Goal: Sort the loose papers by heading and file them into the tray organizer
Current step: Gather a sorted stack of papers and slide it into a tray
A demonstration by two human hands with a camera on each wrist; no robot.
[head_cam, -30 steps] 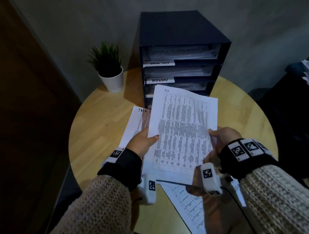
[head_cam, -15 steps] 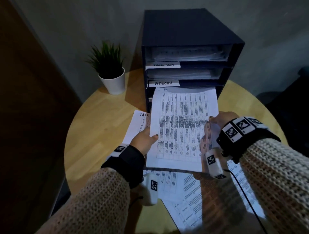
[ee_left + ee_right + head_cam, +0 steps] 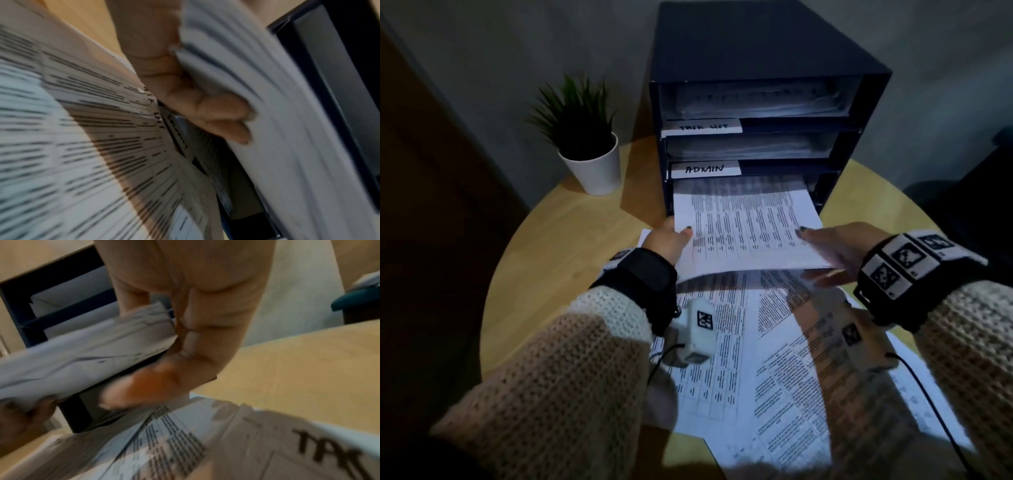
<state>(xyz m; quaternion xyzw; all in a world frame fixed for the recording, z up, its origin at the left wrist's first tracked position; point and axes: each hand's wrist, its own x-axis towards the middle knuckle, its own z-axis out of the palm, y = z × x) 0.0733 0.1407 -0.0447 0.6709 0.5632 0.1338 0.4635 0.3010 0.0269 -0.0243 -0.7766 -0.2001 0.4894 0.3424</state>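
A printed sheet [image 3: 746, 229] juts halfway out of the third slot of the dark tray organizer [image 3: 756, 44], just under the ADMIN label [image 3: 705, 169]. My left hand [image 3: 671, 238] pinches its left edge, thumb on top; the left wrist view shows the fingers [image 3: 216, 113] curled under the paper [image 3: 277, 113]. My right hand [image 3: 828, 240] pinches the right edge, thumb above and fingers below [image 3: 156, 386]. More loose papers [image 3: 774, 359] lie fanned on the round wooden table [image 3: 558, 246] beneath my wrists. One sheet [image 3: 308, 443] is headed with handwritten letters starting "TA".
A small potted plant [image 3: 585, 137] in a white pot stands left of the organizer. The two upper slots hold papers, the top one labelled with a blurred word [image 3: 702, 127]. Grey wall behind; a dark object [image 3: 983, 192] at the far right.
Both hands have carried the sheet forward and down from in front of my chest; its far end has gone into the third slot. The camera has moved closer to the organizer.
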